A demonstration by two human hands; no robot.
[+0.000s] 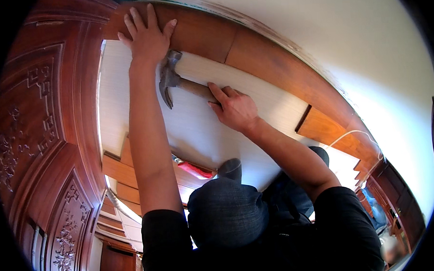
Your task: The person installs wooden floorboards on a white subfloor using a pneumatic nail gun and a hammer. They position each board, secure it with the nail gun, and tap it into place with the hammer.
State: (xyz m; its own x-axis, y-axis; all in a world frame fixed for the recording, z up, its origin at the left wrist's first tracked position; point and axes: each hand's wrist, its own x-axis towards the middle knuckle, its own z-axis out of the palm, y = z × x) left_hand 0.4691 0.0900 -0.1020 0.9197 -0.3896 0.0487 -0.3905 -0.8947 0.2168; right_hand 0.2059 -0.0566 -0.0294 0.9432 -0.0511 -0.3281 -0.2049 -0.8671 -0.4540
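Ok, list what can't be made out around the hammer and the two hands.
- Head view: hammer handle end, hidden inside the right hand.
- Hammer's striking face, hidden behind the left hand's wrist.
- Any nail: none visible.
- Red thing below: cut off by the left forearm and knee.

Carved dark-red wooden door at left, ornate relief panels catching daylight. White plastered wall at right, bordered by a brown wooden frame. Pale grained flooring beyond, edged with brown wooden boards; dark cabinet lower right.
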